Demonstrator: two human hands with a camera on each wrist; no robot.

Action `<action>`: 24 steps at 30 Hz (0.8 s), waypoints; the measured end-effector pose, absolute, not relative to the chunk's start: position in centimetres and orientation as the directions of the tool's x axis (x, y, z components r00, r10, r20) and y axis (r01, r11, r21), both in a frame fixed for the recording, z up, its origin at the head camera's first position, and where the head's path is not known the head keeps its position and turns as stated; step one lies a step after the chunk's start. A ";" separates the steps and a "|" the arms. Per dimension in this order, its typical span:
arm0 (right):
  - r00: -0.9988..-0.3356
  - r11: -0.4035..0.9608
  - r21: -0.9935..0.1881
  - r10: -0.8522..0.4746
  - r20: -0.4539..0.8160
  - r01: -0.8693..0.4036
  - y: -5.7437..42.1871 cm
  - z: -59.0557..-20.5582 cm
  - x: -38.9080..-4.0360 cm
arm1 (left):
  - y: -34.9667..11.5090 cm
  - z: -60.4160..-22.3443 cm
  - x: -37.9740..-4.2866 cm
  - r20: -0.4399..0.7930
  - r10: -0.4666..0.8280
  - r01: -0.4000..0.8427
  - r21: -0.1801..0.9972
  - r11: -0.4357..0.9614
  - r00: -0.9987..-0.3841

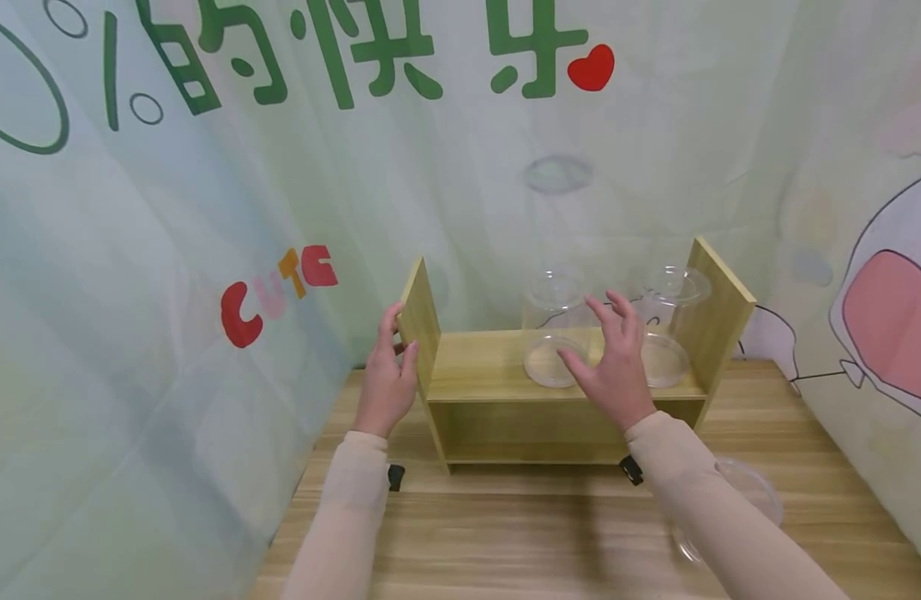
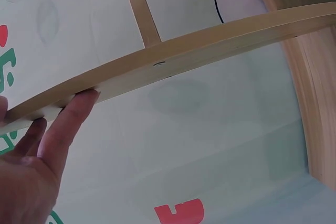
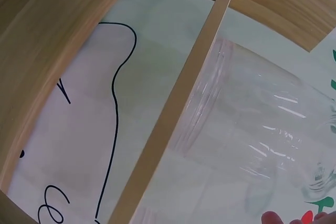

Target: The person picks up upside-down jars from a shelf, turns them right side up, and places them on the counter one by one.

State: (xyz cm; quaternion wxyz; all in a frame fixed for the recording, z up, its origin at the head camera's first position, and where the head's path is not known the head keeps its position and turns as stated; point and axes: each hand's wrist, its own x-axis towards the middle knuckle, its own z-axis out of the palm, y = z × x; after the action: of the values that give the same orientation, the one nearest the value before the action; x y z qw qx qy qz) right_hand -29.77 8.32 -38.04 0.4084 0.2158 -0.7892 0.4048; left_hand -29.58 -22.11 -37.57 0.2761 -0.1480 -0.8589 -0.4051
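Observation:
A wooden shelf unit [image 1: 498, 367] stands on the table with two clear jars on its upper board. My left hand [image 1: 385, 383] is at its left side panel [image 1: 420, 312]. In the left wrist view, the fingers [image 2: 65, 129] touch the panel's outer face. My right hand [image 1: 616, 367] hovers in front of the upper board, thumb and fingers spread apart, overlapping the space between the middle jar [image 1: 553, 333] and the right-hand jar [image 1: 670, 329]. Nothing shows between its fingers. Part of a jar [image 3: 252, 114] fills the right wrist view beyond the board edge.
Another clear container [image 1: 753, 492] is on the table [image 1: 520, 533], partly hidden behind my right forearm. The shelf's right side panel [image 1: 718, 312] rises beside the right-hand jar. Behind stands a printed curtain [image 1: 460, 183], with faint round shadows above the shelf.

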 end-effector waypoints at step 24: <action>-0.568 0.611 -0.435 -0.029 0.823 -0.661 6.4 -37.5 -32.0 | -22.1 -37.7 -29.4 0.597 0.034 0.485 0.616 0.620 -0.802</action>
State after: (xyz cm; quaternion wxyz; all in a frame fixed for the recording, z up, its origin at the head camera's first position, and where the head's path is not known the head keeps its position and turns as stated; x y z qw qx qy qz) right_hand -31.99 6.45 -37.53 0.4116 0.2164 -0.7976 0.3842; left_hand -29.39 -22.06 -37.66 0.2761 -0.1517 -0.8567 -0.4085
